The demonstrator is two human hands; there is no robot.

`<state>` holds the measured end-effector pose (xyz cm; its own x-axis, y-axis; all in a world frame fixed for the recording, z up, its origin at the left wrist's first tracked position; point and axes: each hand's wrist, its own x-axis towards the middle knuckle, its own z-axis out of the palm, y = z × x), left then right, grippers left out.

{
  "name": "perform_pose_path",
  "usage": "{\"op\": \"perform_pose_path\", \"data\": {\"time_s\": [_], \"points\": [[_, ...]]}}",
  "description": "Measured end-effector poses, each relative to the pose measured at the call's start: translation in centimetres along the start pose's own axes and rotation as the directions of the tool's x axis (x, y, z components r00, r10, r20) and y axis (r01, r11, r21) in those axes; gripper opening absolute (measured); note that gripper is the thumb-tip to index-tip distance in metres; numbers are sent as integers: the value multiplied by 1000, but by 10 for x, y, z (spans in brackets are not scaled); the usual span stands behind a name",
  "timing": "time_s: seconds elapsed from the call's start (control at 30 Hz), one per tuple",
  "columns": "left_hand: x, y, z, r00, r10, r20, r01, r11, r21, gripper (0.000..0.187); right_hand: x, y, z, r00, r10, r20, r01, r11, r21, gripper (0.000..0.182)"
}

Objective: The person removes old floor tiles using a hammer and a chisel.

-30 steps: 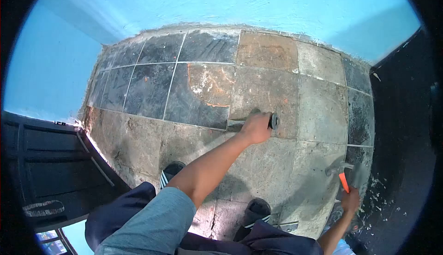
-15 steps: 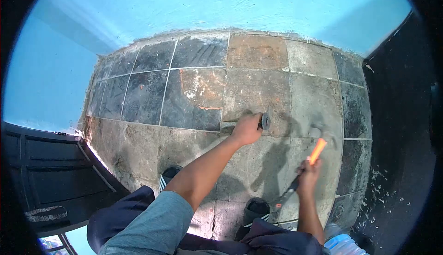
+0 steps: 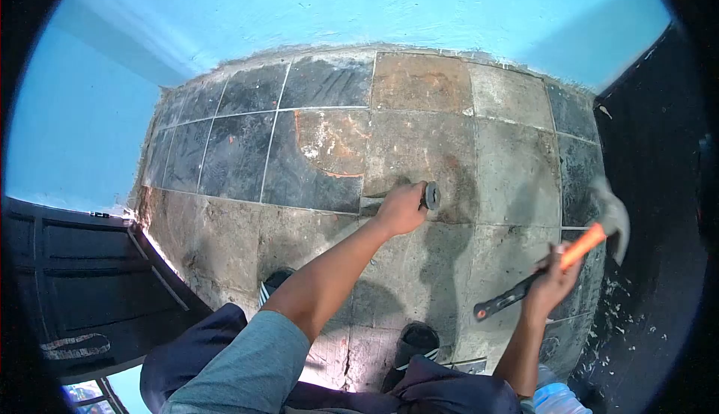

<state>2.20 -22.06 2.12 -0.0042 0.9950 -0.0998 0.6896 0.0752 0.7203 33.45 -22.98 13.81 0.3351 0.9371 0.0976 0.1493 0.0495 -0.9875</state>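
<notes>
Swung back out to the right, the right hand [image 3: 550, 285] clenches an orange-and-black-handled steel hammer [image 3: 580, 243] while the left hand [image 3: 402, 208] grips a grey steel chisel [image 3: 427, 196] at the worn stone floor tile's [image 3: 419, 152] joint, mid-chipping, the next blow needing a square hit on the chisel head.

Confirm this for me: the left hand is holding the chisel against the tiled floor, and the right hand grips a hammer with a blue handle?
Not quite. In the head view the left hand does hold the chisel on the tiled floor, but the hammer in the right hand has an orange and black handle, not blue.
</notes>
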Motion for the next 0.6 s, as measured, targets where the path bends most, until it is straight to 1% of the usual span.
{"op": "perform_pose_path", "data": {"time_s": [0.03,0.1,0.17,0.2,0.23,0.27,0.3,0.33,0.4,0.47,0.5,0.53,0.6], "points": [[0,0,-1,1000,12,-21,-12,1000,-3,26,6,-8,-3,996,0,-91,6,998,65,16],[0,2,-4,1000,1,-19,-1,1000,-7,26,1,-17,7,978,-66,-199,94,987,130,24],[-1,2,-4,1000,-7,-22,8,1000,4,26,-28,-5,31,967,-14,-253,31,998,62,27],[-1,0,-2,999,-10,-30,11,1000,17,27,-52,20,39,997,-23,-74,27,998,54,27],[-1,-2,0,999,-14,-39,15,999,30,27,-74,47,45,994,-30,109,25,999,46,26],[-1,-3,2,999,-5,-37,5,1000,10,28,-88,59,55,932,-41,360,120,973,-199,25],[1,-5,2,999,4,-37,-4,1000,-9,28,-96,66,60,812,16,584,268,878,-396,24],[1,-5,3,999,13,-36,-14,999,-29,29,-97,72,59,802,80,592,201,897,-393,24],[2,-2,7,999,-5,-39,5,1000,3,29,-94,83,52,772,205,602,61,919,-390,23],[-3,3,10,999,-40,-28,40,999,18,29,-90,100,36,740,316,594,-119,931,-346,17],[-5,7,10,998,-61,-21,61,998,22,28,-87,105,31,718,364,593,-204,925,-320,15],[-7,10,9,997,-82,-13,83,996,26,28,-87,107,25,680,483,552,-396,875,-279,15],[-11,17,7,990,-118,73,116,993,30,27,-90,119,14,660,547,515,-475,835,-279,16]]}}
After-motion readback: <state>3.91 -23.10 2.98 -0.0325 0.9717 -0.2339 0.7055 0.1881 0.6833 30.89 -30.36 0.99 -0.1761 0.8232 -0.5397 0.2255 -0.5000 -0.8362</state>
